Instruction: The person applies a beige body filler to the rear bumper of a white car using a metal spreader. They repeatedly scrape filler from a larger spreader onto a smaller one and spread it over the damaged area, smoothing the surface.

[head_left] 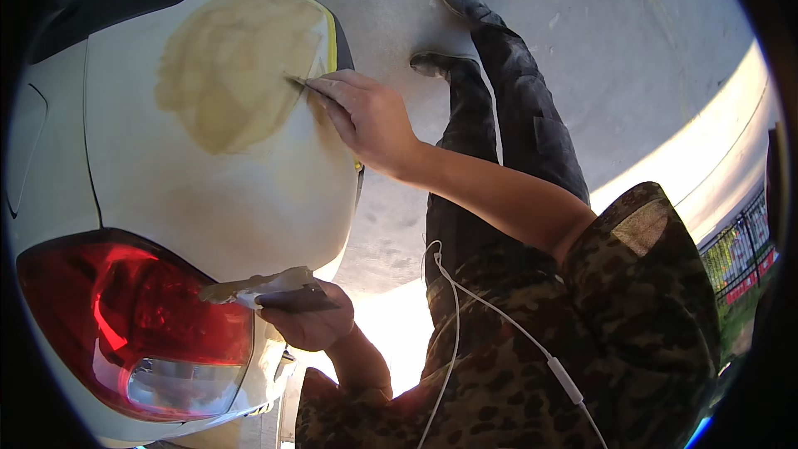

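My right hand (366, 116) grips a thin spreader (297, 81), its blade at the right part of a tan filler patch (216, 66) on the white car body panel (141, 183). Yellow tape (330, 46) runs along the panel's right edge. Lower down, my left hand (316, 324) has its fingers round a flat putty plate (303, 299) carrying a smear of beige-grey paste (241, 287). The plate sits just in front of the red tail light (100, 299), partly overlapping it in view.
My dark-trousered legs (532, 116) and shoes (461, 2) are on the grey concrete floor (632, 58) beside the car. A white earphone cable (499, 316) hangs over my camouflage top. A metal fence (740, 258) shows at the far right, past a sunlit strip of ground.
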Motion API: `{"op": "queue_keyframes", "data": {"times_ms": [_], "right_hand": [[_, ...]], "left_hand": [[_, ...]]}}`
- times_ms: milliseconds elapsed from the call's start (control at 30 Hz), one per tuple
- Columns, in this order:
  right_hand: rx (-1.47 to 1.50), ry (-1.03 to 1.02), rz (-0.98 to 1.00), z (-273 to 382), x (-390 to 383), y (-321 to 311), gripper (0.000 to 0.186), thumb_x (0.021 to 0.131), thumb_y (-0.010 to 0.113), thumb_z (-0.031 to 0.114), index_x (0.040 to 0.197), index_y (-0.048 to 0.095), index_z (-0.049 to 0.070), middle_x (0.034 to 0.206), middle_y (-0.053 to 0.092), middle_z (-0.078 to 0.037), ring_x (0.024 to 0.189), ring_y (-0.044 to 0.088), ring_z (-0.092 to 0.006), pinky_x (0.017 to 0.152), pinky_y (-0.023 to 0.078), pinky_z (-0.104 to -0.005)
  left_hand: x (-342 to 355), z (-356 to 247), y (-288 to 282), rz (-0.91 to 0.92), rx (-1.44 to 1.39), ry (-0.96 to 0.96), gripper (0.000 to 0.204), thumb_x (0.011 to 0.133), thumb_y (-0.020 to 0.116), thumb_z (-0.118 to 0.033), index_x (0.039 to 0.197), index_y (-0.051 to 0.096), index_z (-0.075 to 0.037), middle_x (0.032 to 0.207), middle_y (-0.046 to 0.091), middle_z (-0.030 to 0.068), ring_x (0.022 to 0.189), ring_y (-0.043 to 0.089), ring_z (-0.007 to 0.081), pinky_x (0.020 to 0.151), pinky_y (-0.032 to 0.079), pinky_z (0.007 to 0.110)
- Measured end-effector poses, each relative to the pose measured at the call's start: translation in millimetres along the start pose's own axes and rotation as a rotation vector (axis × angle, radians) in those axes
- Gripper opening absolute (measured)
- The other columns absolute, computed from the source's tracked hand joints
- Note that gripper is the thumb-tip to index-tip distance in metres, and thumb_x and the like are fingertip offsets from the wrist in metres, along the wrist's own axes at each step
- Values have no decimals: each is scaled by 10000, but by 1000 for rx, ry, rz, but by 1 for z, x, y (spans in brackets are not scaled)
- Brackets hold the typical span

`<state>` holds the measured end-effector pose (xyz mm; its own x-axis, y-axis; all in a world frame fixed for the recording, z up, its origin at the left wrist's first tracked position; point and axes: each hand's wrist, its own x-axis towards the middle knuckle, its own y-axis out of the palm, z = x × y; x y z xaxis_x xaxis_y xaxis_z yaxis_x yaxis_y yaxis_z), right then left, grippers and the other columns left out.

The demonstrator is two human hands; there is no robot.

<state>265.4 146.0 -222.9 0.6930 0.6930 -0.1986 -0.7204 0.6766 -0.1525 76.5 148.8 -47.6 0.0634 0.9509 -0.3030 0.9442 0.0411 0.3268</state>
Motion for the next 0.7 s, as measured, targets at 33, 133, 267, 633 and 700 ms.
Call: {"op": "queue_keyframes", "data": {"times_ms": [33,133,267,633,700], "right_hand": [[38,-132,-35,11,-15,2,263,925,633,6,1175,713,23,1103,727,-148,910,707,-340,793,575,-406],[110,-166,-99,12,-19,2,266,915,635,9,1167,717,25,1090,727,-147,933,704,-338,801,571,-412],[8,234,-68,-5,2,4,267,914,625,46,1161,728,37,1086,721,-140,948,688,-355,798,560,-426],[58,267,-128,-13,-7,4,282,930,631,3,1200,708,31,1082,724,-148,923,699,-344,771,556,-399],[9,311,-89,-14,0,7,272,935,629,16,1194,711,34,1085,725,-142,924,700,-341,767,557,-404]], "left_hand": [[-3,-1,3,-216,225,27,478,1099,495,-259,1536,433,-77,1570,472,80,1389,493,183,1212,376,369],[5,-3,11,114,-43,-186,455,1098,512,-217,1517,446,-52,1546,486,83,1365,497,157,1201,391,332],[9,0,17,325,879,354,368,1087,556,-219,1434,558,-98,1493,549,7,1312,525,88,1173,424,293],[6,6,16,331,899,409,353,1073,588,-240,1408,595,-128,1485,565,-37,1294,537,59,1156,436,282],[6,4,9,339,1036,522,365,1074,585,-238,1419,580,-117,1490,560,-32,1294,536,62,1161,429,281]]}}
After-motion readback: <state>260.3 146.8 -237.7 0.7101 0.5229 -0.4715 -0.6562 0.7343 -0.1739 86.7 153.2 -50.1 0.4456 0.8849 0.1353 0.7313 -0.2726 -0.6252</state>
